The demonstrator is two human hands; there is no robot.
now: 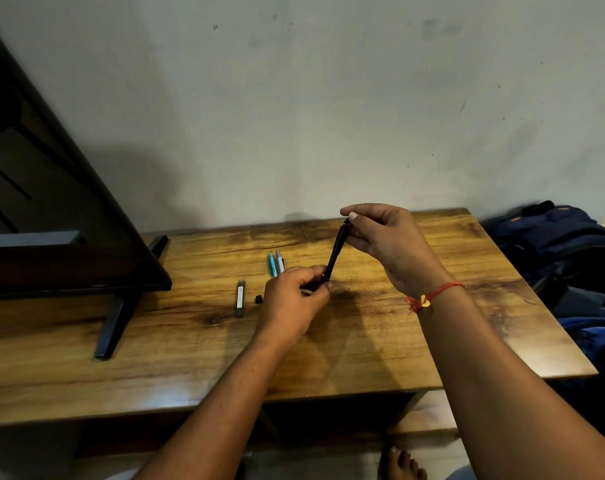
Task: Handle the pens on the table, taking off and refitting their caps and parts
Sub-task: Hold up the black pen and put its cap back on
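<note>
A black pen (335,252) is held tilted above the wooden table (190,341). My left hand (294,303) grips its lower end, and my right hand (387,237) pinches its upper end between thumb and fingers. A teal pen (272,264) and a pale lilac pen (280,262) lie side by side just behind my left hand, partly hidden by it. To the left lie a grey pen part (239,297) and a small black cap (258,299).
A dark flat screen (51,202) on black feet (115,323) stands at the table's left. Dark blue bags (557,244) lie on the floor past the right edge. A bare foot (401,462) shows below the front edge.
</note>
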